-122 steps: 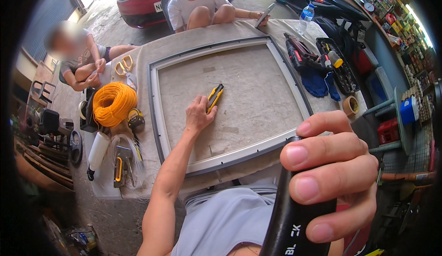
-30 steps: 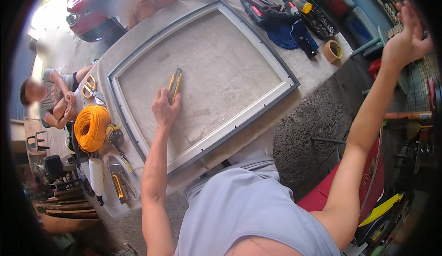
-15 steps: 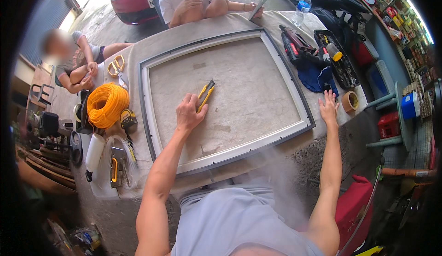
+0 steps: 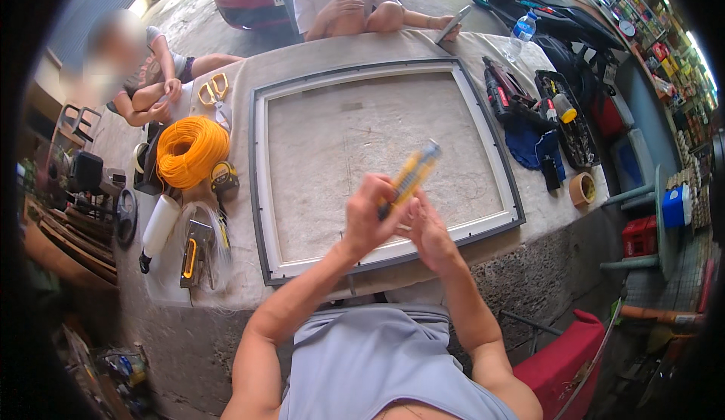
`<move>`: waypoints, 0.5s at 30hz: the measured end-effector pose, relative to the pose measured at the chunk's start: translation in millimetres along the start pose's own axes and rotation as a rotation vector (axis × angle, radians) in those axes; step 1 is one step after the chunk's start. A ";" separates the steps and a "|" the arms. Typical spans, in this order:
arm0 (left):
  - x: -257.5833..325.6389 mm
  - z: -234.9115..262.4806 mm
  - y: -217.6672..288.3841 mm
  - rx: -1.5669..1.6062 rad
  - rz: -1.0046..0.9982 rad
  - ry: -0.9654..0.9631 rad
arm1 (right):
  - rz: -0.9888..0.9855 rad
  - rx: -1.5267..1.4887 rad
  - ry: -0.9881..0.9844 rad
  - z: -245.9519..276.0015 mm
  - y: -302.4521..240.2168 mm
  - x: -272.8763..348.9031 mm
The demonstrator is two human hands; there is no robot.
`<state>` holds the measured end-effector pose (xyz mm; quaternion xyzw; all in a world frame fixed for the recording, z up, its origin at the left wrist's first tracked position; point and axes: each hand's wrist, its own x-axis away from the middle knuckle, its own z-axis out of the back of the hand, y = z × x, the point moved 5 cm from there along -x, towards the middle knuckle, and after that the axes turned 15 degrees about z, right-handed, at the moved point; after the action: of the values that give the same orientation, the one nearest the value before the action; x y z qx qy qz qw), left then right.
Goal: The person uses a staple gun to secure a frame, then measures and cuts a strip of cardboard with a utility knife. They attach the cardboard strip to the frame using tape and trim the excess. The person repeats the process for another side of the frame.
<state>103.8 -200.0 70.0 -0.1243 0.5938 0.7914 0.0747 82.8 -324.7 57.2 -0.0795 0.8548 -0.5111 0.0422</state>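
My left hand (image 4: 368, 212) is wrapped round a yellow and dark utility knife (image 4: 417, 172), held up over the frame with its tip pointing away and to the right. Close against it is my right hand (image 4: 432, 237), its fingers stretched upward beside the knife's lower end. Blur hides whether they touch it. Beneath both hands lies a rectangular frame (image 4: 387, 264), white inside with a dark grey outer edge, flat on the cloth-covered table (image 4: 362, 129).
On the left are an orange rope coil (image 4: 192, 152), yellow-handled scissors (image 4: 217, 92), a tape measure (image 4: 224, 176), a white bottle (image 4: 161, 222) and a stapler-like tool (image 4: 196, 250). Power tools (image 4: 507, 88), a toolbox (image 4: 566, 110) and a tape roll (image 4: 582, 189) lie right. Two people sit across.
My left hand has lifted the utility knife from low over the table and brought it right and nearer me. My right hand has left the table's right edge and come in beside it.
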 end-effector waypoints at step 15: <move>101.9 179.2 -43.3 -0.785 0.410 0.348 | 0.411 1.798 0.441 292.6 -122.7 11.4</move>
<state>-1.7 -19.0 48.3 -0.1541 0.2659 0.9218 -0.2362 127.9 -637.5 26.6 0.2333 0.1266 -0.9640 0.0143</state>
